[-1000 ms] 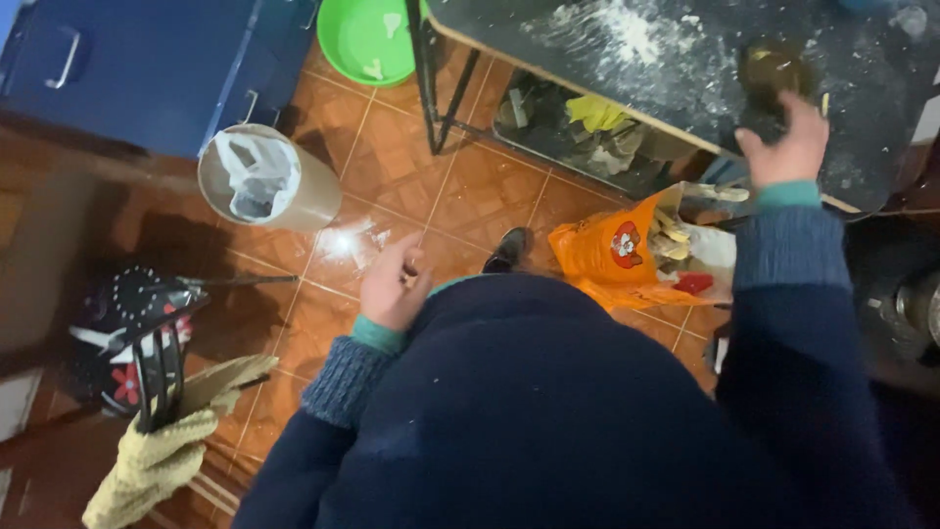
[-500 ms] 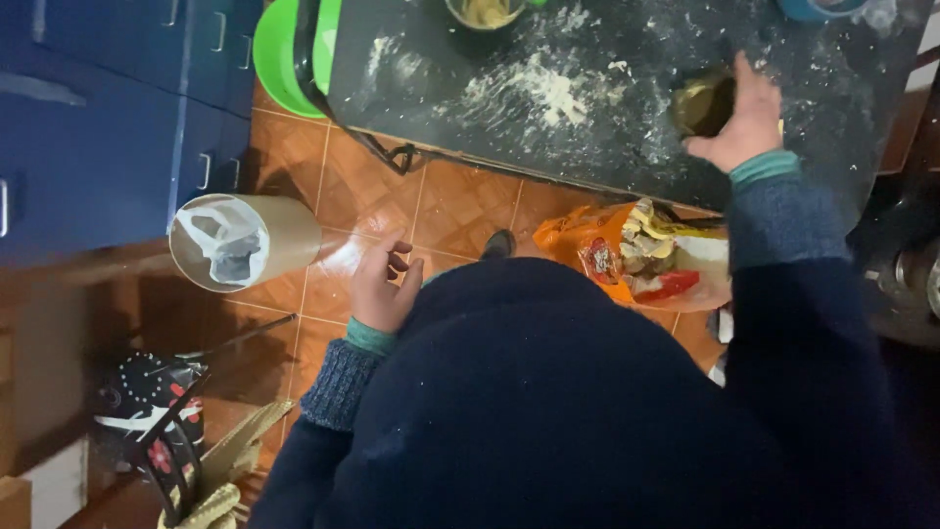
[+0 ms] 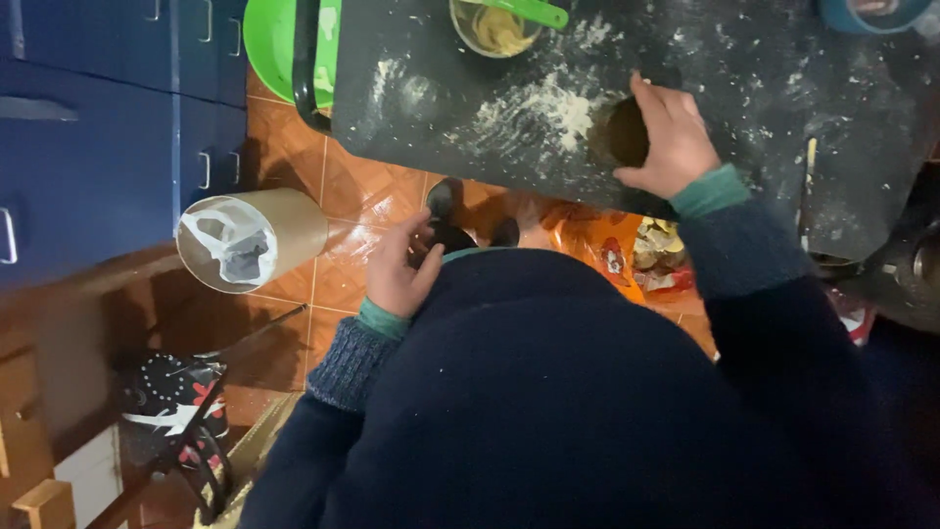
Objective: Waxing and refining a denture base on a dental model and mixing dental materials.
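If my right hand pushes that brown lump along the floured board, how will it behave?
The lump looks like soft dough, so it probably squashes rather than slides stiffly. Flour on the board should limit sticking. The right hand cups it whole, so it seems light.

A dark table top (image 3: 744, 88), dusted with flour (image 3: 558, 103), carries a bowl (image 3: 494, 29) just beyond the flour patch (a green utensil (image 3: 519, 10) lies across it), a dark round piece (image 3: 627, 137) right of the flour, and a thin stick (image 3: 808, 191) farther right.

Round brown dough piece (image 3: 625, 132), on floury dark tabletop (image 3: 470, 108); partly covered by fingers
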